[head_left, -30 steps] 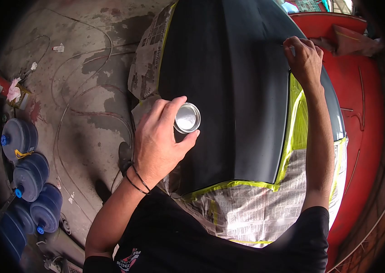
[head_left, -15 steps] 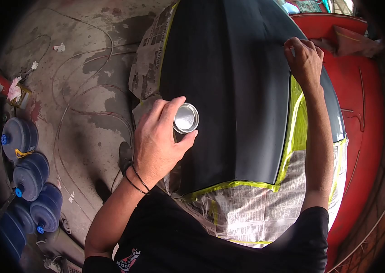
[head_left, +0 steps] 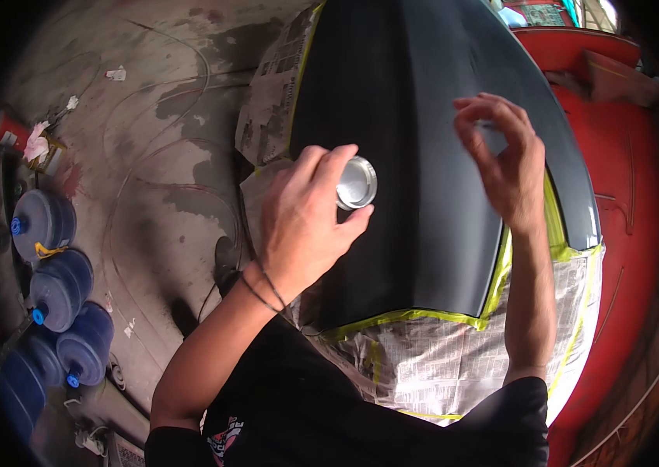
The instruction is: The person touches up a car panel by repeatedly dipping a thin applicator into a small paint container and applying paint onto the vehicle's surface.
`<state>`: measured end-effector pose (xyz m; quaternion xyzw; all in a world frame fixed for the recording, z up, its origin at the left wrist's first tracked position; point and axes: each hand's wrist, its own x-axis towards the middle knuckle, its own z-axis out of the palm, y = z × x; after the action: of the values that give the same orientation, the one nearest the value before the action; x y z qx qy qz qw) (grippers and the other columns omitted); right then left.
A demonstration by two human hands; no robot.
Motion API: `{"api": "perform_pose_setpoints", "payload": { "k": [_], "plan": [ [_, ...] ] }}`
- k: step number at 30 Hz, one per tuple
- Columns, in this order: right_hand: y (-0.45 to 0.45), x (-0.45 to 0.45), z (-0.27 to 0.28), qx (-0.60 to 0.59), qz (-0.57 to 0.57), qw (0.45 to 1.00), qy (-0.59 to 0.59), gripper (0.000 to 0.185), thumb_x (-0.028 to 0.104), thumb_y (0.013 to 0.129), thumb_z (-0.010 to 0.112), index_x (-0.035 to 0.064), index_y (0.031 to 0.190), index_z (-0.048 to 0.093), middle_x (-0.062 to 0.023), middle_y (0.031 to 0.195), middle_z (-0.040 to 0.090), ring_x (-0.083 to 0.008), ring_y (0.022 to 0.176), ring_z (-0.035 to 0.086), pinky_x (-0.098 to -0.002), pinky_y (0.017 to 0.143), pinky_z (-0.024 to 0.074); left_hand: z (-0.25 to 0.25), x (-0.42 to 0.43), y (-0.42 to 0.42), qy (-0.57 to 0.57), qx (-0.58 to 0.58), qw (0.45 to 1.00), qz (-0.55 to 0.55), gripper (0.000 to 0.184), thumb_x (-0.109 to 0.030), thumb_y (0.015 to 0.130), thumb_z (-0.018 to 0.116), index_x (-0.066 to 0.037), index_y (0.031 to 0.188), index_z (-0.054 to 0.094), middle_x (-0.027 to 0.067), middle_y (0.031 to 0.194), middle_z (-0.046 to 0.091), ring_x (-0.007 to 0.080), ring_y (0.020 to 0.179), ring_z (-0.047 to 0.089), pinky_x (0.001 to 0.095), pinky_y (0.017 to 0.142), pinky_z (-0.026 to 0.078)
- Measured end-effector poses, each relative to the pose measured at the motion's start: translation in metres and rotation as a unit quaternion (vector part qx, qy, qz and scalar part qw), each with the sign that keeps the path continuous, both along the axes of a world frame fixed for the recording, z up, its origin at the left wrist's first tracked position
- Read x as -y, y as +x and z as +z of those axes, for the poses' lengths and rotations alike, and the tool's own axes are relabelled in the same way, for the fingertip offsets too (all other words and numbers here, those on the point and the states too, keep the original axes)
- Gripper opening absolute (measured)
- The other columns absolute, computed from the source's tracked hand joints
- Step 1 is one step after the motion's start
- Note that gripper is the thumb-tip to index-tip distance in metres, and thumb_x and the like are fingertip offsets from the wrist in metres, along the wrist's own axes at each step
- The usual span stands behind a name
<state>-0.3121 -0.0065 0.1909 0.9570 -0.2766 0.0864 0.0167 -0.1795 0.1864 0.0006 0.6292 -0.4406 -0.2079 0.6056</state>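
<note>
My left hand (head_left: 306, 214) grips a small round metal tin (head_left: 357, 183) between thumb and fingers, its shiny silver face towards me. The tin is held above the left part of a dark grey car hood (head_left: 423, 187). Over the hood's right part hovers my right hand (head_left: 512, 159), thumb and index finger curled together in a pinch. Whatever sits between those fingertips, if anything, cannot be made out. Yellow-green masking tape (head_left: 407, 315) lines the hood's near edge, with newspaper (head_left: 438, 362) below it.
Several blue water jugs (head_left: 61, 292) lie on the concrete floor (head_left: 150, 140) at left, near looping hoses. More newspaper (head_left: 271, 97) covers the hood's left side. A red panel (head_left: 617, 171) stands at right. A shoe (head_left: 226, 261) shows beside the hood.
My right hand has moved left and nearer to me, away from the hood's right side. The left hand with the tin has shifted right and slightly up in view.
</note>
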Motion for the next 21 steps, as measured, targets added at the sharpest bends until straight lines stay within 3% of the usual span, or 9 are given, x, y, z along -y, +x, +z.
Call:
{"api": "perform_pose_setpoints", "payload": {
  "k": [2, 5, 6, 9, 10, 21],
  "plan": [
    [0.004, -0.026, -0.013, 0.013, 0.022, 0.997, 0.077, 0.016, 0.010, 0.099, 0.092, 0.0101, 0.114, 0.086, -0.0004, 0.133, 0.087, -0.0323, 0.147, 0.069, -0.0475, 0.116, 0.0578, 0.004, 0.007, 0.000, -0.012, 0.006, 1.000, 0.007, 0.072, -0.011, 0.083, 0.099, -0.008, 0.150, 0.073, 0.0137, 0.128, 0.074, 0.0390, 0.115, 0.077, 0.0484, 0.100, 0.064],
    [0.014, -0.047, -0.020, -0.018, 0.050, 0.996, 0.067, 0.015, 0.011, 0.098, 0.092, 0.0114, 0.110, 0.084, 0.0010, 0.133, 0.087, -0.0316, 0.147, 0.069, -0.0482, 0.121, 0.0515, 0.012, 0.014, 0.000, -0.020, 0.013, 1.000, 0.009, 0.071, -0.011, 0.083, 0.099, -0.007, 0.149, 0.072, 0.0135, 0.128, 0.074, 0.0385, 0.115, 0.077, 0.0486, 0.099, 0.064],
    [0.015, -0.049, -0.020, -0.040, 0.056, 0.995, 0.069, 0.016, 0.010, 0.099, 0.093, 0.0092, 0.111, 0.083, -0.0029, 0.140, 0.085, -0.0335, 0.152, 0.066, -0.0460, 0.118, 0.0570, 0.012, 0.015, 0.000, -0.024, 0.019, 0.999, 0.013, 0.071, -0.011, 0.083, 0.099, -0.007, 0.148, 0.072, 0.0132, 0.127, 0.073, 0.0383, 0.115, 0.077, 0.0487, 0.098, 0.064],
    [0.015, -0.051, -0.026, -0.066, 0.077, 0.994, 0.045, 0.018, 0.011, 0.097, 0.094, 0.0100, 0.110, 0.083, -0.0015, 0.139, 0.085, -0.0340, 0.151, 0.067, -0.0468, 0.120, 0.0543, 0.013, 0.017, -0.002, -0.033, 0.036, 0.999, 0.012, 0.075, -0.015, 0.081, 0.102, -0.005, 0.147, 0.068, 0.0117, 0.123, 0.069, 0.0351, 0.108, 0.076, 0.0506, 0.096, 0.061],
    [0.012, -0.048, -0.033, -0.055, 0.082, 0.994, 0.038, 0.018, 0.016, 0.095, 0.093, 0.0148, 0.108, 0.081, 0.0028, 0.134, 0.085, -0.0327, 0.148, 0.068, -0.0544, 0.124, 0.0461, 0.013, 0.017, -0.002, -0.033, 0.038, 0.999, 0.013, 0.075, -0.015, 0.081, 0.102, -0.005, 0.147, 0.068, 0.0118, 0.123, 0.069, 0.0352, 0.108, 0.076, 0.0506, 0.096, 0.061],
    [0.003, -0.057, -0.016, -0.022, 0.089, 0.996, 0.011, 0.019, 0.012, 0.094, 0.091, 0.0137, 0.109, 0.079, -0.0001, 0.129, 0.084, -0.0299, 0.139, 0.072, -0.0513, 0.118, 0.0480, 0.015, 0.022, -0.006, -0.031, 0.024, 0.999, 0.011, 0.071, -0.011, 0.083, 0.098, -0.007, 0.149, 0.072, 0.0139, 0.127, 0.073, 0.0384, 0.113, 0.077, 0.0491, 0.097, 0.064]
  ]
}}
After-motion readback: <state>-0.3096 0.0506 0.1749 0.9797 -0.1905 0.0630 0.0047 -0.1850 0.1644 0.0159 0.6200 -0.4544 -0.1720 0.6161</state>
